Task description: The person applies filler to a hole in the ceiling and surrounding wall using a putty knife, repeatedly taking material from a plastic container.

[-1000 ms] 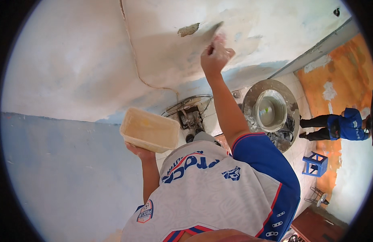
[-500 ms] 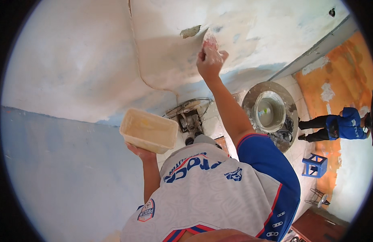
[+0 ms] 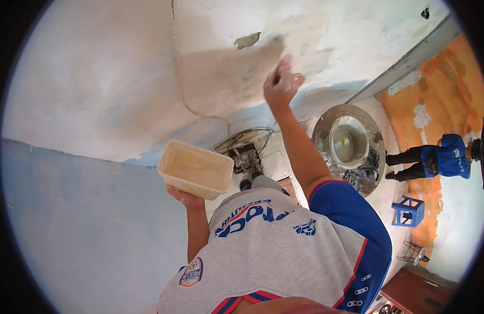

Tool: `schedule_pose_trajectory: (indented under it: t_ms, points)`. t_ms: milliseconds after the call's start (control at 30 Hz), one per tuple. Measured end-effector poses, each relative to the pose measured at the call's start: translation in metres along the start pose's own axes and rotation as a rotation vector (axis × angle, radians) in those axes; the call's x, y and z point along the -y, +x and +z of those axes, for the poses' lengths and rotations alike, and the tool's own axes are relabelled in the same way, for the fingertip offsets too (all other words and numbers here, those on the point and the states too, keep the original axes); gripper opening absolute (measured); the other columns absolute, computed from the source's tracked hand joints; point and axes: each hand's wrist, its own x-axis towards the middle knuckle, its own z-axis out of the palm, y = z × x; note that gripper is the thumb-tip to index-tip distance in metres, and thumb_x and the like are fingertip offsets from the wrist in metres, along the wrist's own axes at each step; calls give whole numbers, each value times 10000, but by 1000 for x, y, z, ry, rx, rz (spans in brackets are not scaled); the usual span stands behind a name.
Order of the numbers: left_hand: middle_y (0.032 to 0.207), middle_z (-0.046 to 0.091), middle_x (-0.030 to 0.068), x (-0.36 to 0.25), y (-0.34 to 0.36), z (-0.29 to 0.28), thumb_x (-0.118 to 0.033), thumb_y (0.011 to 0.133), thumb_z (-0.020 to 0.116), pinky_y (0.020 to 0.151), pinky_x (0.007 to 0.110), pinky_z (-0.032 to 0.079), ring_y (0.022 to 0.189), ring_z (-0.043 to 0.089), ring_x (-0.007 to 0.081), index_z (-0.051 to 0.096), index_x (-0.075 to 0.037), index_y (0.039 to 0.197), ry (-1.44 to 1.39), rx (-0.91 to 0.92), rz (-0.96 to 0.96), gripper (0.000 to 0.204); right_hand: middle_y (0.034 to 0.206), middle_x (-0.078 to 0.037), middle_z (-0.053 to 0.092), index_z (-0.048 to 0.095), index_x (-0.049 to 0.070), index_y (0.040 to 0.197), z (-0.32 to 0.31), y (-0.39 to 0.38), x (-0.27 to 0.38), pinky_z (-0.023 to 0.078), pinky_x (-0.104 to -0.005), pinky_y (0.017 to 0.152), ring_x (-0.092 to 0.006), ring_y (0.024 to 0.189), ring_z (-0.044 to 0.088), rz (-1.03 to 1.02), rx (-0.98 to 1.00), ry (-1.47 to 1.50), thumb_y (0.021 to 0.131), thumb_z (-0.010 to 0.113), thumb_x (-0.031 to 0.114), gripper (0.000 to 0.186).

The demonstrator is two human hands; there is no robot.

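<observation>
My left hand (image 3: 185,197) is closed on a rectangular off-white plastic tub (image 3: 219,180), supporting it from below and at its near side. Inside the tub are pale smears. My right hand (image 3: 283,89) is raised before the patchy white wall (image 3: 221,99), fingers closed round a putty knife (image 3: 286,63) with a reddish handle. The knife is smeared by motion, and its blade cannot be made out clearly. Up and to the left of that hand is a chipped patch (image 3: 248,41) in the wall.
A basin (image 3: 365,149) stands on a round table (image 3: 326,123) to the right, beside crumpled dark plastic (image 3: 369,167). Farther right are a person in blue (image 3: 446,157) and a blue stool (image 3: 409,212). A cable (image 3: 180,83) runs down the wall.
My right hand has moved slightly right and down with the putty knife, apparently off the wall. The tub has shifted only a little in view.
</observation>
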Motion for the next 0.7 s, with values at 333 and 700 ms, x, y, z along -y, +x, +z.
schedule_pose_trajectory:
  t_ms: [333,700]
  points:
    - [1554,453,92,-4,10,1,-691,991,436,1123,515,467,1364,505,334,363,-148,1566,-20,131,72,794,890,-98,692,670,69,1066,5,-46,10,393,-502,868,-292,847,677,44,163,69,744,773,92,339]
    - [1580,425,95,-11,-1,-1,-703,958,496,1161,539,425,1413,456,350,342,-171,1580,-54,92,29,833,780,-55,633,628,115,876,24,-44,15,366,-441,784,-290,679,599,-142,123,-43,801,731,91,129]
